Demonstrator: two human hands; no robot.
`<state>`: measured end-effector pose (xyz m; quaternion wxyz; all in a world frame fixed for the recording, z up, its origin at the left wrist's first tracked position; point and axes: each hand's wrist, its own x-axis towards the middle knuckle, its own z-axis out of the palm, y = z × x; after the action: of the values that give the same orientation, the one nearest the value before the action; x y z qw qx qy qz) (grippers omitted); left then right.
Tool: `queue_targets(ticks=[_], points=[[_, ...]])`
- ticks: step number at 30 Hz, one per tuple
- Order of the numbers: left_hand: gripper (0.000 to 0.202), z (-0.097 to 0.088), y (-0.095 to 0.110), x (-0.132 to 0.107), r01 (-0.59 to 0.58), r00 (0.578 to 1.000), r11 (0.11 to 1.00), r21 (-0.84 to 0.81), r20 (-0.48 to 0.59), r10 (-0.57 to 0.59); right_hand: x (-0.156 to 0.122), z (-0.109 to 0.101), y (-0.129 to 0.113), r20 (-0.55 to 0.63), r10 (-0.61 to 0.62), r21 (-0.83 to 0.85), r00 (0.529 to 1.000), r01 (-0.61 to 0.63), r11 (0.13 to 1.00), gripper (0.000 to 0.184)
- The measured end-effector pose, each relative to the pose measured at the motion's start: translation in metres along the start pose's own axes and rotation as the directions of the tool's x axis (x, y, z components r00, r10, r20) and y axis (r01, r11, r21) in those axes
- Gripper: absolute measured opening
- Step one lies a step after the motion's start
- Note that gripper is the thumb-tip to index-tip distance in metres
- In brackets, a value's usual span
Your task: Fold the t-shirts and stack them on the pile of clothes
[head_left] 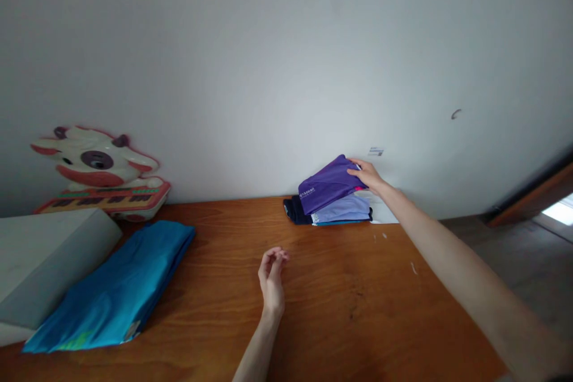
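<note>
At the back of the wooden tabletop, my right hand (367,175) grips the upper right corner of a folded purple garment (329,186) with white lettering. The garment is tilted, its right side raised, above a small pile of folded clothes. Below it show a light lavender folded garment (342,209), a dark navy one (295,210) and a thin blue edge. My left hand (272,280) hovers over the middle of the tabletop, apart from the pile. Its fingers are curled in toward the thumb, and nothing shows in them.
A blue folded garment (120,286) lies at the left, against a white box (49,262). Behind the box stands a cow-shaped toy keyboard (107,173). The white wall (250,71) rises along the back edge of the wooden tabletop (215,274). Floor (483,250) shows at the right.
</note>
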<state>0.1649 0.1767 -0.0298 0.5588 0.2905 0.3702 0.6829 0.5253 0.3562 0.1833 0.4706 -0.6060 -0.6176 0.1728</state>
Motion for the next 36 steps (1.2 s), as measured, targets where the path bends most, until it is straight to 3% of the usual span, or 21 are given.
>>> queue_targets(ticks=[4,8,13,15,16,18,20,21,22,24,26,27,29,30,31,33,34,35,36], points=[[0.027,0.002,0.001,-0.002,-0.023,1.0,0.999,0.044,0.02,0.023,-0.039,0.019,0.085,-0.102,0.17,-0.104,0.98,-0.181,0.978,0.06],[0.024,0.002,-0.001,-0.002,-0.037,0.998,0.997,0.073,0.05,0.034,-0.053,0.024,0.125,-0.135,0.209,-0.176,0.969,-0.231,0.957,0.056],[0.025,0.002,0.002,-0.001,-0.057,0.996,0.993,0.106,0.076,0.049,-0.043,0.019,0.119,-0.121,0.166,-0.287,0.979,-0.194,0.938,0.061],[0.024,0.004,0.006,-0.002,-0.064,0.996,0.991,0.113,0.075,0.055,-0.051,0.028,0.113,-0.134,0.078,-0.399,0.988,-0.126,0.908,0.065],[0.024,0.005,0.008,-0.003,-0.064,0.996,0.992,0.113,0.07,0.057,-0.059,0.035,0.11,-0.101,0.007,-0.478,0.995,-0.054,0.877,0.066],[0.026,0.008,0.008,-0.005,-0.059,0.997,0.993,0.105,0.049,0.054,-0.077,0.053,0.108,0.103,-0.088,-0.615,0.991,0.133,0.777,0.066],[0.028,0.011,0.005,-0.009,-0.056,0.998,0.995,0.085,0.028,0.054,-0.094,0.072,0.105,0.351,-0.019,-0.666,0.936,0.264,0.698,0.07],[0.029,0.012,0.004,-0.01,-0.062,0.998,0.995,0.077,0.018,0.061,-0.102,0.081,0.101,0.412,0.036,-0.679,0.91,0.281,0.678,0.072],[0.03,0.011,0.003,-0.012,-0.077,0.997,0.994,0.08,0.014,0.076,-0.109,0.088,0.095,0.421,0.058,-0.692,0.905,0.279,0.666,0.074],[0.03,0.003,0.01,-0.015,-0.148,0.989,0.974,0.173,0.053,0.14,-0.13,0.098,0.076,0.348,-0.033,-0.685,0.937,0.278,0.673,0.076],[0.026,-0.019,0.034,-0.013,-0.287,0.957,0.87,0.4,0.165,0.24,-0.168,0.104,0.048,0.264,-0.207,-0.612,0.942,0.33,0.719,0.073],[0.025,-0.035,0.052,-0.01,-0.371,0.928,0.761,0.533,0.24,0.284,-0.198,0.106,0.033,0.242,-0.265,-0.556,0.933,0.358,0.75,0.07],[0.027,-0.078,0.097,0.001,-0.487,0.867,0.46,0.742,0.346,0.359,-0.277,0.11,0.004,0.232,-0.297,-0.411,0.926,0.37,0.833,0.063],[0.033,-0.103,0.121,0.008,-0.482,0.85,0.306,0.821,0.354,0.39,-0.324,0.112,-0.01,0.223,-0.279,-0.321,0.934,0.34,0.884,0.061],[0.041,-0.129,0.144,0.015,-0.422,0.852,0.153,0.894,0.332,0.405,-0.374,0.114,-0.023,0.219,-0.244,-0.218,0.945,0.291,0.932,0.059],[0.064,-0.176,0.179,0.027,-0.181,0.89,-0.084,0.98,0.199,0.41,-0.469,0.119,-0.05,0.25,-0.135,-0.045,0.959,0.151,0.988,0.055],[0.073,-0.196,0.19,0.031,-0.079,0.91,-0.161,0.984,0.137,0.39,-0.51,0.122,-0.064,0.246,-0.096,0.035,0.964,0.09,0.995,0.049],[0.075,-0.213,0.197,0.033,-0.031,0.928,-0.221,0.975,0.11,0.355,-0.543,0.124,-0.079,0.255,-0.115,0.154,0.96,0.077,0.985,0.04],[0.074,-0.225,0.201,0.035,-0.021,0.942,-0.265,0.964,0.107,0.318,-0.57,0.127,-0.095,0.321,-0.078,0.279,0.944,-0.015,0.96,0.036]])
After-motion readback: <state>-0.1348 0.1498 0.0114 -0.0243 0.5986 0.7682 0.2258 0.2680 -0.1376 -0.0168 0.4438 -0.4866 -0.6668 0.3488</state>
